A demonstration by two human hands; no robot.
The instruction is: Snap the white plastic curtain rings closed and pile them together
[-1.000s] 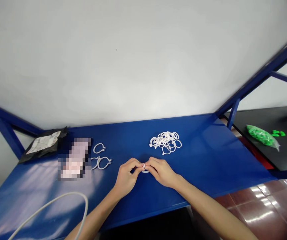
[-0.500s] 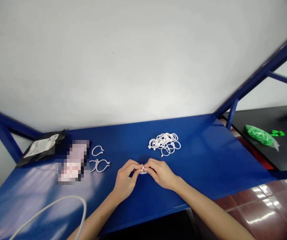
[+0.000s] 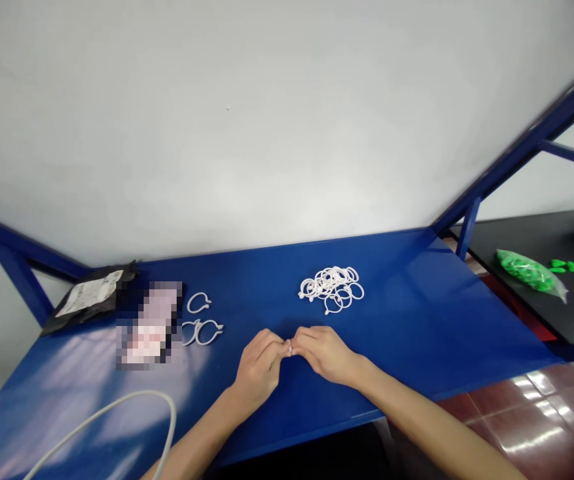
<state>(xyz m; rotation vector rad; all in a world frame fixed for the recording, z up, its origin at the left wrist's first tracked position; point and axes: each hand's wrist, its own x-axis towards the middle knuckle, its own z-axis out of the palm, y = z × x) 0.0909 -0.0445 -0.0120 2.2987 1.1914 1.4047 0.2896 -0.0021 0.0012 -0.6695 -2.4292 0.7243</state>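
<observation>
My left hand (image 3: 261, 367) and my right hand (image 3: 324, 352) meet fingertip to fingertip above the blue table (image 3: 407, 313). Both are closed in a pinch on one white plastic ring (image 3: 290, 349), of which only a tiny bit shows between the fingers. Beyond my right hand lies a heap of white rings (image 3: 331, 285), overlapping one another. To the left of my left hand rest a single ring with a gap and small end knobs (image 3: 199, 303) and two overlapping rings (image 3: 209, 332) just in front of it.
A blurred-out pinkish rectangle (image 3: 154, 320) and a black labelled package (image 3: 91, 293) lie at the left. A white cable (image 3: 117, 400) loops across the front left. On a black surface at the right sits a bag of green pieces (image 3: 529, 272), beside loose green pieces (image 3: 564, 265).
Both hands have dipped slightly and their fingers have closed further around the ring, hiding most of it. The view has shifted a little; the heap and the rings at left are unchanged.
</observation>
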